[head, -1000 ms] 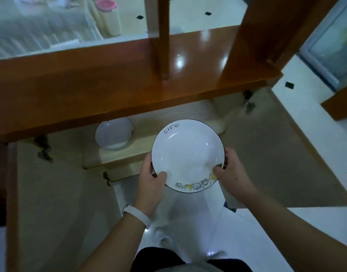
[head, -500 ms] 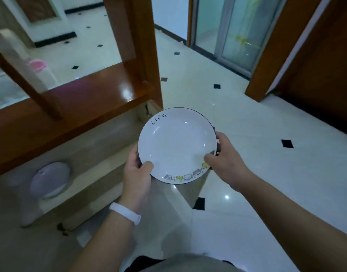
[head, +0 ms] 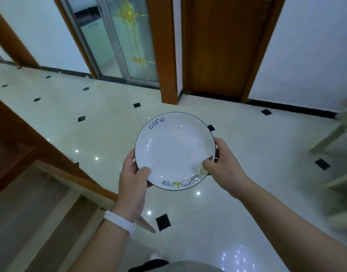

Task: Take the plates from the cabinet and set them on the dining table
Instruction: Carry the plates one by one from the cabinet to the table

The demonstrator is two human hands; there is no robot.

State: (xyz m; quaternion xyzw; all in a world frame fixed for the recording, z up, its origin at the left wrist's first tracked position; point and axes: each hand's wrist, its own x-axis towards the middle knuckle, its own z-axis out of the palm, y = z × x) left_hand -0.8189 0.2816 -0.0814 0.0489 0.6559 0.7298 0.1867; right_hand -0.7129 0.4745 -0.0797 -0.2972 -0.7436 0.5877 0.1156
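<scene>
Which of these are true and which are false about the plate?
1. The left hand and right hand both hold the plate. True.
2. The plate lies on the tiled floor. False: the hands hold it up above the floor.
3. The plate says "Life" by its far rim. True.
4. The white band is on the right wrist. False: it is on the left wrist.
5. Cartoon cats line the plate's near rim. True.

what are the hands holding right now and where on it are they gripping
Both hands hold the white plate by its rim: left hand at the lower left edge, right hand at the right edge.
</scene>
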